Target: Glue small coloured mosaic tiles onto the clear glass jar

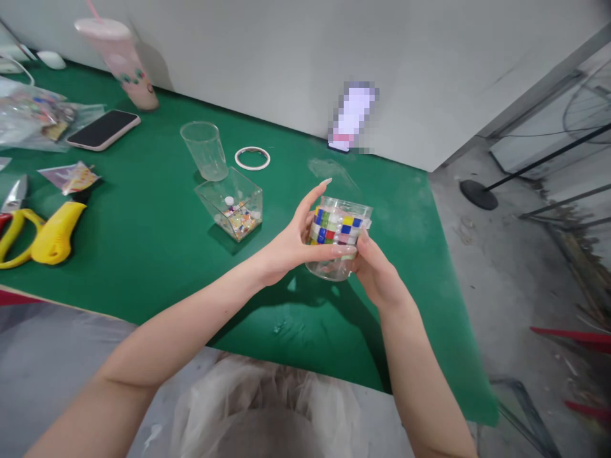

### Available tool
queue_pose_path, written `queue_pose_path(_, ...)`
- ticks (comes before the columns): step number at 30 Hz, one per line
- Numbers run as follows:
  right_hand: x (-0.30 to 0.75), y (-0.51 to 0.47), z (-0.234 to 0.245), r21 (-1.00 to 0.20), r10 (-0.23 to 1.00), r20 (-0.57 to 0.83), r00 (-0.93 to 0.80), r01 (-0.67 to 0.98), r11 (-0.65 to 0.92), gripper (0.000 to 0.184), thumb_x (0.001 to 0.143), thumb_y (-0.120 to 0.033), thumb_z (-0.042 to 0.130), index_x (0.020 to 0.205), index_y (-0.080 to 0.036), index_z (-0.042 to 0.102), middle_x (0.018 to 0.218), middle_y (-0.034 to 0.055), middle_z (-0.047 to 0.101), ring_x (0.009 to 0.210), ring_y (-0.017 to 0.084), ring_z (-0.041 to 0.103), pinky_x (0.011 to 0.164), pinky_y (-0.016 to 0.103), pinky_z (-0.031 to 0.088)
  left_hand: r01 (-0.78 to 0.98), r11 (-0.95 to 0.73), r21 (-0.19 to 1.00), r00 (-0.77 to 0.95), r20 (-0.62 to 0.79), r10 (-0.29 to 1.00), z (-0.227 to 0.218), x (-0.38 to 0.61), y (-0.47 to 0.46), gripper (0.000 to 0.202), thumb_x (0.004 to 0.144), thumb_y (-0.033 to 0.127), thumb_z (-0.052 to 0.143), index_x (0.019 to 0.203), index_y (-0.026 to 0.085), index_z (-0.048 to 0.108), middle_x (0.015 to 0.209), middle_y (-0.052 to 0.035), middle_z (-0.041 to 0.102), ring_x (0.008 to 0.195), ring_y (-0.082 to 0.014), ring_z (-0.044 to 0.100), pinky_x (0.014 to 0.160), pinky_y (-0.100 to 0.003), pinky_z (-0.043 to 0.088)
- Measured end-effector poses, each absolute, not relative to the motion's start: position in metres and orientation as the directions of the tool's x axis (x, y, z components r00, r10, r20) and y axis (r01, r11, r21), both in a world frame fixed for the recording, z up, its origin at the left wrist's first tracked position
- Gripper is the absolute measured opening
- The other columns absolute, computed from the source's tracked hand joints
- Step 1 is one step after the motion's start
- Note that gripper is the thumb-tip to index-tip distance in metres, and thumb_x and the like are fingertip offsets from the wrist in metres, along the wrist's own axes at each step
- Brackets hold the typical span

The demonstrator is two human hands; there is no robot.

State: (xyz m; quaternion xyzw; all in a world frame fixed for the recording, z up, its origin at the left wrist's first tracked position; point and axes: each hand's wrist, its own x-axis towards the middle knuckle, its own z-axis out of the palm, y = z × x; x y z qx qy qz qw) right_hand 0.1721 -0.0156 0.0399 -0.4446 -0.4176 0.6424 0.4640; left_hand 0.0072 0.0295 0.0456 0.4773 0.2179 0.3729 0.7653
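Observation:
A clear plastic cup (340, 236) banded with small coloured mosaic tiles is held above the green table (157, 254). My left hand (291, 245) grips its left side, thumb across the front and fingers curled behind the rim. My right hand (377, 273) holds the cup's lower right side from below. A clear square box (231, 205) with loose coloured tiles sits on the table to the left of the cup, tilted on its edge. Behind it stands an empty clear cup (206, 149), and a white ring (252, 158) lies beside that.
At far left lie yellow-handled cutters (45, 234), a small packet (71, 177), a phone (102, 129), plastic bags (28, 117) and a pink drink cup (121, 60). Another phone leans against the grey wall (353, 117). The table's right edge drops to a concrete floor (515, 273).

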Motion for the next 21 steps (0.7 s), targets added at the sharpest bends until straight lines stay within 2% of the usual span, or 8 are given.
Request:
queue_pose_path(3, 0.1743, -0.0155, 0.0374, -0.958, 0.972, -0.157, -0.173, -0.212, -0.192, 0.050, 0.081, -0.056, 0.061, 0.124, -0.032, 0.056, 0.126, 0.0043, 0.062, 0.109, 0.029, 0.062, 0.073, 0.038, 0.058, -0.364, 0.273, 0.890, 0.625, 0.016, 0.781, 0.0456, 0.0054, 0.0303, 0.102, 0.066, 0.022, 0.080, 0.146, 0.043, 0.021, 0.125, -0.0029, 0.056, 0.119, -0.0299, 0.052, 0.104, -0.050, 0.038)
queue_pose_path(8, 0.1745, -0.0148, 0.0373, -0.969, 0.971, -0.157, -0.178, -0.162, -0.186, 0.055, 0.078, -0.059, 0.062, 0.124, -0.030, 0.054, 0.129, 0.0060, 0.061, 0.110, 0.030, 0.062, 0.073, 0.039, 0.058, -0.351, 0.280, 0.894, 0.638, 0.009, 0.770, 0.0439, 0.0037, 0.0320, 0.104, 0.065, 0.020, 0.080, 0.147, 0.041, 0.020, 0.129, -0.0043, 0.054, 0.120, -0.0296, 0.052, 0.103, -0.048, 0.039)
queue_pose_path(16, 0.1726, -0.0156, 0.0398, -0.969, 0.971, -0.157, -0.179, -0.161, -0.187, 0.056, 0.078, -0.058, 0.064, 0.125, -0.030, 0.052, 0.130, 0.0056, 0.060, 0.115, 0.029, 0.059, 0.080, 0.041, 0.057, -0.374, 0.279, 0.884, 0.638, 0.027, 0.770, 0.0439, 0.0035, 0.0320, 0.096, 0.065, 0.015, 0.079, 0.143, 0.042, 0.030, 0.130, -0.0034, 0.053, 0.119, -0.0305, 0.052, 0.099, -0.046, 0.044)
queue_pose_path(21, 0.1727, -0.0140, 0.0403, -0.970, 0.975, -0.125, -0.181, -0.182, -0.158, 0.052, 0.079, -0.055, 0.065, 0.124, -0.031, 0.054, 0.132, 0.0034, 0.058, 0.123, 0.028, 0.054, 0.094, 0.044, 0.052, -0.371, 0.285, 0.884, 0.626, 0.012, 0.780, 0.0427, 0.0044, 0.0308, 0.097, 0.063, 0.016, 0.080, 0.143, 0.041, 0.031, 0.130, -0.0027, 0.053, 0.121, -0.0299, 0.051, 0.099, -0.045, 0.044)
